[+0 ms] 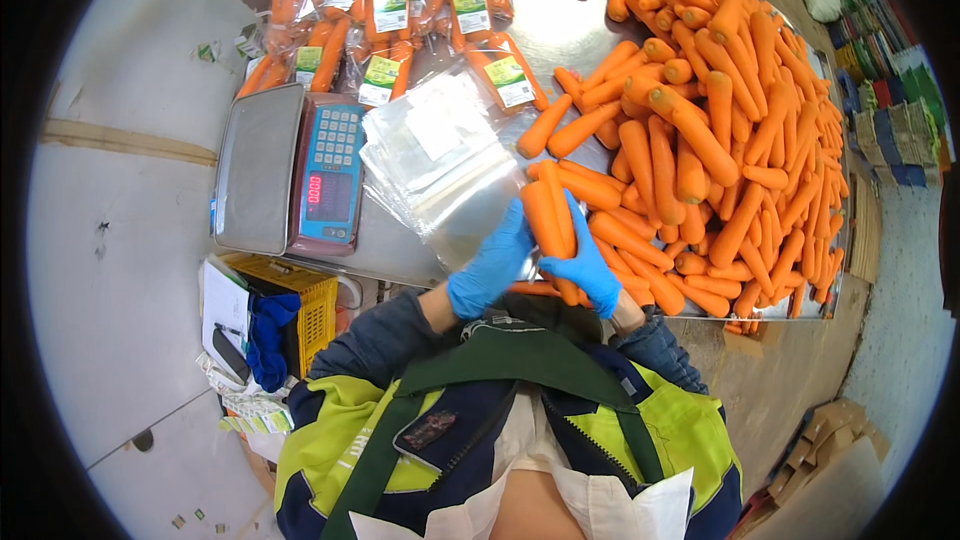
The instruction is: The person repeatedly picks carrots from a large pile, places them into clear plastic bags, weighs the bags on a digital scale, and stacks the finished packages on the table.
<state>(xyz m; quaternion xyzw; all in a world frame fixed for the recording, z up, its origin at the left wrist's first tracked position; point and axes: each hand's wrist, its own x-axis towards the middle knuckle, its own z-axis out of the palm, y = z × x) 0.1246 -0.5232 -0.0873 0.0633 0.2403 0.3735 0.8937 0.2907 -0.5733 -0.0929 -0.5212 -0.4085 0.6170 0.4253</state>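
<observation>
In front of my chest, my left hand (487, 264) and my right hand (589, 264), both in blue gloves, hold a small bunch of carrots (547, 219) between them. The carrots stand roughly lengthwise, pointing away from me, and the gloves partly hide them. A big heap of loose carrots (720, 142) lies directly to the right of my right hand. Beyond my left hand, a stack of clear plastic bags (442, 150) rests on the metal table (574, 11). The uppermost bags look flat.
A digital scale (259, 172) with a red display reading zero stands left of the bags. Labelled bags of carrots (390, 7) fill the table's far left. Below the scale is a yellow plastic crate (315, 315) with a blue cloth (271, 337) beside it. Cardboard (832, 439) lies at lower right.
</observation>
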